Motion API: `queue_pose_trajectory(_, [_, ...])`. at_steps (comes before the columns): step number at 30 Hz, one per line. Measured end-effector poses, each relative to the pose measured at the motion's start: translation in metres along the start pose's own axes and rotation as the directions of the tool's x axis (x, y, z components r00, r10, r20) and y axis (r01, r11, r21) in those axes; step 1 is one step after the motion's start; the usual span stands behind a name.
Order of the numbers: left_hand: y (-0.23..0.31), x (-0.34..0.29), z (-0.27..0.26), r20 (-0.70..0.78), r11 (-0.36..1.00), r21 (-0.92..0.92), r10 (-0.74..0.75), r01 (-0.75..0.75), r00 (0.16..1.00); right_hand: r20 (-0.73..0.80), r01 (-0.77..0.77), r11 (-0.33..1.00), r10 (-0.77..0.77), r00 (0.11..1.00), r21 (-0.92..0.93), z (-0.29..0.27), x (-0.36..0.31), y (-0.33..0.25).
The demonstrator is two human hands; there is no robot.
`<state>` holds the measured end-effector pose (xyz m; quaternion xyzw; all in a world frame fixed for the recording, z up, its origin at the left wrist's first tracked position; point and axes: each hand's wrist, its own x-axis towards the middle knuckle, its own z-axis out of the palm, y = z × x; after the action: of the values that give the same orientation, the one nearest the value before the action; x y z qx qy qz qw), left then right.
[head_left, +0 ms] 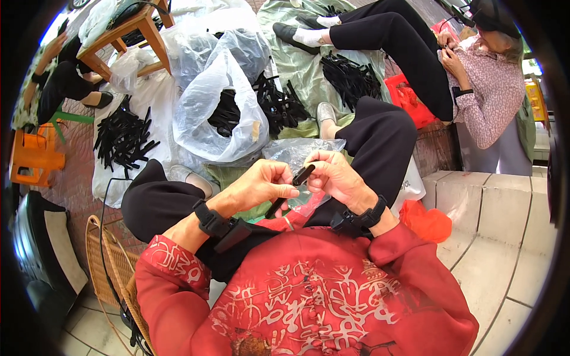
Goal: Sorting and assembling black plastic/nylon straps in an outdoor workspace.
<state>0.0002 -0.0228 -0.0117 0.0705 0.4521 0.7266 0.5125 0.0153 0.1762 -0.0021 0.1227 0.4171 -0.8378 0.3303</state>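
Above my lap, my left hand (259,185) and my right hand (336,177) meet on a slim black strip (303,175). The right fingertips pinch its upper end, while the left thumb and fingers close on it from the other side. Below the left thumb a black length (275,207) shows; whether it belongs to the same strip I cannot tell. A clear plastic bag (312,148) lies just behind my hands, over my lap. Straight ahead on the ground, a big translucent bag (193,127) gapes around black strips (225,113).
Heaps of black strips lie left (123,133), beside the bag (279,107) and farther right (351,77). A seated person (490,89) works at the right, by a red bag (409,101). Another person's leg (65,89) shows left, near a wooden stool (133,32). A wicker basket (102,267) stands beside me.
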Motion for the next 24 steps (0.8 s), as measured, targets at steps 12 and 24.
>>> queue_pose_trajectory(12, [0.004, 0.000, -0.002, 0.070, 0.943, -0.292, 0.186, -0.158, 0.980, 0.059, 0.120, 0.862, -0.105, 0.993, -0.493, 0.020, -0.001, -0.029])
queue_pose_trajectory(24, [-0.002, 0.003, -0.008, 0.128, 0.949, -0.284, 0.177, -0.135, 0.976, 0.115, 0.239, 0.898, -0.211, 0.971, -0.368, 0.034, 0.006, -0.022])
